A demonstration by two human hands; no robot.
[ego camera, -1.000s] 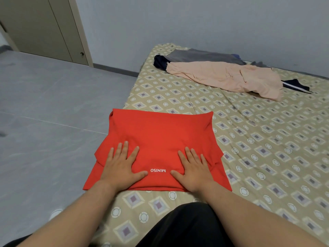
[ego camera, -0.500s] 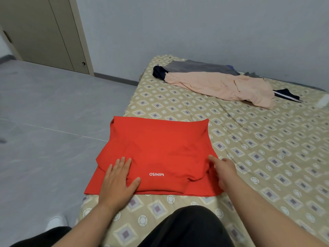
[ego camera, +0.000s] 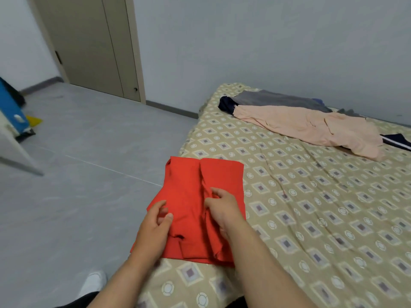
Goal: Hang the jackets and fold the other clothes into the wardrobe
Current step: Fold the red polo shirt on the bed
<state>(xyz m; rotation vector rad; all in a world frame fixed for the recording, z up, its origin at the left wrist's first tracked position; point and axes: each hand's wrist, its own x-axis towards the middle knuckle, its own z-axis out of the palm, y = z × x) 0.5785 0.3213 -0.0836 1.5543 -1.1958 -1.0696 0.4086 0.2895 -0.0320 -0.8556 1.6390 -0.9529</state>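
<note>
Bed (ego camera: 311, 207), left edge | red shirt (ego camera: 189, 196) half-folded | left hand (ego camera: 153, 227) pinches its left flap, right hand (ego camera: 222, 210) grips the middle fold | advice: square edges, press flat.

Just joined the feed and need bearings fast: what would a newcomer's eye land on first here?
The bright red garment, partly folded at the near left edge of the patterned bed, with the left hand gripping its left side and the right hand pinching a fold at its middle. Next, the peach garment sprawled over darker clothes at the bed's far end.
</note>
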